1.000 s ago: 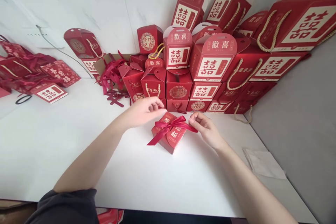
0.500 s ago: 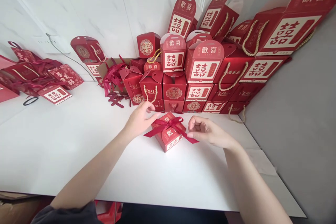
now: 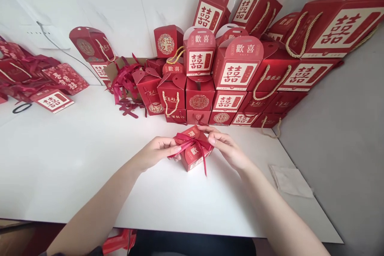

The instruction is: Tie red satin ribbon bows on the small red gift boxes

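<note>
A small red gift box with gold characters sits on the white table in front of me. Across its top a dark red ribbon is tied in a bow, one tail hanging down the near side. My left hand pinches the ribbon's left tail between thumb and fingers, at the box's left edge. On the other side, my right hand has thumb and fingers closed on the bow's right loop, its fingertips reaching over the box's far right corner.
Stacked red gift boxes, some with gold rope handles, stand along the wall. An open carton of ribbons is left of them. Farther left lie red bags and a black ring. White tissue rests at right.
Both hands have closed in on the box. The left has taken the left ribbon tail, the right the bow's right loop. The right tail now hangs down in front. The view has shifted slightly.
</note>
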Motion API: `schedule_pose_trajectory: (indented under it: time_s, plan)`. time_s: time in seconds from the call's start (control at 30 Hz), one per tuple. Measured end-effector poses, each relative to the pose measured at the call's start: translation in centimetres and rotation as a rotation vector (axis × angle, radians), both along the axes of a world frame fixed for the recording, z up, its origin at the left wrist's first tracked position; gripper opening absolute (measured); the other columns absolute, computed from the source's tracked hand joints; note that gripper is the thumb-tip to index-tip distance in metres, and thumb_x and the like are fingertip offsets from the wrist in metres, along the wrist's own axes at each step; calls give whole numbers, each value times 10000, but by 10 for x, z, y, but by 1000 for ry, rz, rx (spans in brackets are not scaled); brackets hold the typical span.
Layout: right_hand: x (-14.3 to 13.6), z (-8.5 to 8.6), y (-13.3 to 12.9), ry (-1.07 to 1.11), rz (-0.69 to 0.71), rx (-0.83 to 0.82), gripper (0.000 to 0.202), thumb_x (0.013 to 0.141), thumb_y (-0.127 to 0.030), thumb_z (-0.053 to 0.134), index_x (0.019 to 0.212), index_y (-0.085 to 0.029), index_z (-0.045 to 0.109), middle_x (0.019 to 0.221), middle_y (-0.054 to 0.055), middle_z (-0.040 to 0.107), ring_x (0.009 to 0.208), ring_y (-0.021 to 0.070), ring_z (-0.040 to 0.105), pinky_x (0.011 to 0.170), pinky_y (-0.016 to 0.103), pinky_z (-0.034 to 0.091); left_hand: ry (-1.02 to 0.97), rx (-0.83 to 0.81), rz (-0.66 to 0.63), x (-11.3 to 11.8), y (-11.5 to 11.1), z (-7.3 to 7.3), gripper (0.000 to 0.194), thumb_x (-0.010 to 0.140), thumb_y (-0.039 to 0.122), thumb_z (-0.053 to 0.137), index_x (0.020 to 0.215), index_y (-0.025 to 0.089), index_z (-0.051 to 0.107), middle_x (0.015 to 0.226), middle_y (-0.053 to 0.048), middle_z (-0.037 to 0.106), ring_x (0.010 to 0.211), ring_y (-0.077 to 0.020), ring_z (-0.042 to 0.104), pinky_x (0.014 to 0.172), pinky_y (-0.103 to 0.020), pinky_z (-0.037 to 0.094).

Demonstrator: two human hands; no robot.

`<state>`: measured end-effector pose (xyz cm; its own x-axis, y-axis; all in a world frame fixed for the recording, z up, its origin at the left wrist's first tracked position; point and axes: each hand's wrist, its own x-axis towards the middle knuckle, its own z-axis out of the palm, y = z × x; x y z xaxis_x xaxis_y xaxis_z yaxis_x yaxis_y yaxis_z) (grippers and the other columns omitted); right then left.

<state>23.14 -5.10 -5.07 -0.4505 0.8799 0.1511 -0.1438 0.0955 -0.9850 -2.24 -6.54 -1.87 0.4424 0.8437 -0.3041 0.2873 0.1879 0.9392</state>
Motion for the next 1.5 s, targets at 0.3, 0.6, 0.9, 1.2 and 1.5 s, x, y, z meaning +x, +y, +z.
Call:
schedule_pose_trajectory:
  time_s: [0.3, 0.6, 0.9, 1.2, 1.5]
  plan:
    - [12, 1, 4, -221, -8, 74, 321, 890, -442, 629, 670, -209, 652, 1454, 62, 495, 1421, 273, 338, 1108, 427, 296, 16, -10, -48, -2, -2, 0, 307, 841, 432, 645, 724, 155, 583, 761, 1, 602, 735, -129, 552, 729, -263, 435]
    - [10, -12, 9, -65, -17, -47, 394, 933, -488, 535, 694, -224, 704, 1345, 41, 558, 1274, 256, 483, 993, 373, 428, -17, -55, -182, -3, 0, -7, 281, 849, 390, 642, 718, 152, 570, 756, -9, 621, 720, -131, 554, 690, -258, 432]
    - [8, -19, 14, 15, -203, -96, 463, 925, -545, 491, 627, -206, 595, 1215, 53, 645, 1099, 251, 583, 930, 374, 456, 198, -92, -375, -5, -2, -1, 374, 836, 487, 632, 664, 159, 580, 765, -53, 698, 781, -195, 658, 731, -307, 494]
    - [22, -18, 22, 139, -505, -206, 289, 887, -521, 573, 848, -243, 642, 1006, 40, 667, 889, 195, 642, 784, 320, 502, 398, 781, 128, 41, -37, -16, 1116, 569, 611, 812, 1468, 270, 246, 1503, -151, 336, 1382, -375, 345, 1136, -533, 326]
    - [21, -27, 17, 116, -470, -231, 237, 831, -474, 670, 833, -239, 646, 945, 27, 673, 809, 165, 630, 770, 299, 496, 593, 485, -10, -20, -26, 27, 897, 679, 467, 764, 1466, 354, 349, 1400, -87, 464, 1239, -314, 528, 1020, -423, 480]
